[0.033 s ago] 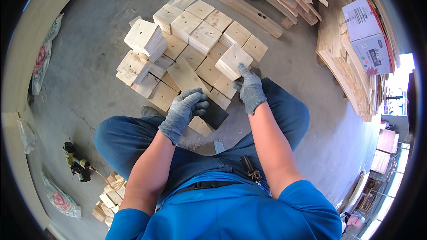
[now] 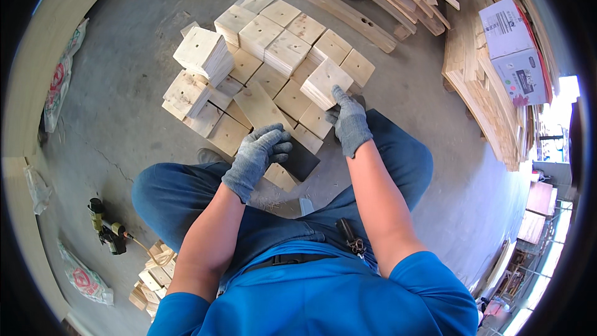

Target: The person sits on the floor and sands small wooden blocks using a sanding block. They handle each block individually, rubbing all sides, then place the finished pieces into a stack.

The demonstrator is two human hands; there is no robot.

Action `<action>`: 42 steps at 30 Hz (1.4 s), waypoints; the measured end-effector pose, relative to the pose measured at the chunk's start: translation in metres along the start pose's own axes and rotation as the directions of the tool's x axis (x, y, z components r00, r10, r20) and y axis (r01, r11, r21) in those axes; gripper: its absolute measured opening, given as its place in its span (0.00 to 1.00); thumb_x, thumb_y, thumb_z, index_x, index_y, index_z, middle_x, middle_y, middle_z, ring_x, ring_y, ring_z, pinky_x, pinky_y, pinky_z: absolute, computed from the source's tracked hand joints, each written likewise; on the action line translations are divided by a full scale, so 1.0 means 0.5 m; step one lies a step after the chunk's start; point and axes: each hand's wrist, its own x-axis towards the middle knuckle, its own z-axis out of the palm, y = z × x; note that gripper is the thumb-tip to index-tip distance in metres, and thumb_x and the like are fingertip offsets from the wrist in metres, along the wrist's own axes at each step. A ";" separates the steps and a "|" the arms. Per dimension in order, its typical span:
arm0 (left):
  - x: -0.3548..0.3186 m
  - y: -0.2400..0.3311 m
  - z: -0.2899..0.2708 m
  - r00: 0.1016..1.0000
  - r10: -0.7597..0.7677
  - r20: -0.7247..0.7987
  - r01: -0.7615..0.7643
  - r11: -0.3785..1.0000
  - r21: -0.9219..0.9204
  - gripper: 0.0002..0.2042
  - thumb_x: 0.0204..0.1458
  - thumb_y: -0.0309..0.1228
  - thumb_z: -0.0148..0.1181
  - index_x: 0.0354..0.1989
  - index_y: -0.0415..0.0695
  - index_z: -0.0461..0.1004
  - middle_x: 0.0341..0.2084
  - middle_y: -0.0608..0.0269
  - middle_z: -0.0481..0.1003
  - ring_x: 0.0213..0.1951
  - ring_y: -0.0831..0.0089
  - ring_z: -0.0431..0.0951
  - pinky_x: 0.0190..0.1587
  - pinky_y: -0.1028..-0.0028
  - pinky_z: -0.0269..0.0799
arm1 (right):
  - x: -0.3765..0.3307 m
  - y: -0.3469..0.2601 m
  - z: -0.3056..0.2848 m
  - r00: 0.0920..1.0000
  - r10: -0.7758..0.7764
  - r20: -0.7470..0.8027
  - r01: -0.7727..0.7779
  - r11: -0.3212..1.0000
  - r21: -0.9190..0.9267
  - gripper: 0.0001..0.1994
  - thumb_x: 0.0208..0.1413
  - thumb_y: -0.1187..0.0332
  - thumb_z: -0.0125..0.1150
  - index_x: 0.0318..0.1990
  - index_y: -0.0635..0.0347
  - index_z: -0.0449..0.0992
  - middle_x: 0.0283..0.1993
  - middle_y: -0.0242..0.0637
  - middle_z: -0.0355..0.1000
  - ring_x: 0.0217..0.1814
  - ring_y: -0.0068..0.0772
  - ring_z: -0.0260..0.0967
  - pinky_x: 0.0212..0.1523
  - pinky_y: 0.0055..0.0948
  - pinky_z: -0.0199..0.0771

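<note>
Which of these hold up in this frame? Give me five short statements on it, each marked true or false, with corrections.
1. The right hand touches a stack of square wooden pieces. True.
2. Only the right hand is gloved. False: the left hand wears a grey glove too.
3. A cardboard box sits at the picture's lower left. False: the cardboard box is at the upper right, on stacked wood.
4. A green-and-black tool lies on the floor to the person's left. True.
5. The person's sleeves are red. False: the sleeves are blue.
</note>
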 end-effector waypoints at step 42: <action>-0.024 -0.014 -0.002 0.994 0.070 0.085 -0.074 0.996 0.044 0.18 0.71 0.31 0.60 0.64 0.36 0.74 0.48 0.53 0.83 0.44 0.63 0.87 0.47 0.65 0.86 | -0.166 0.102 -0.073 0.859 -0.374 0.348 0.507 0.715 -0.482 0.23 0.66 0.65 0.72 0.62 0.69 0.77 0.47 0.41 0.83 0.46 0.33 0.82 0.52 0.29 0.81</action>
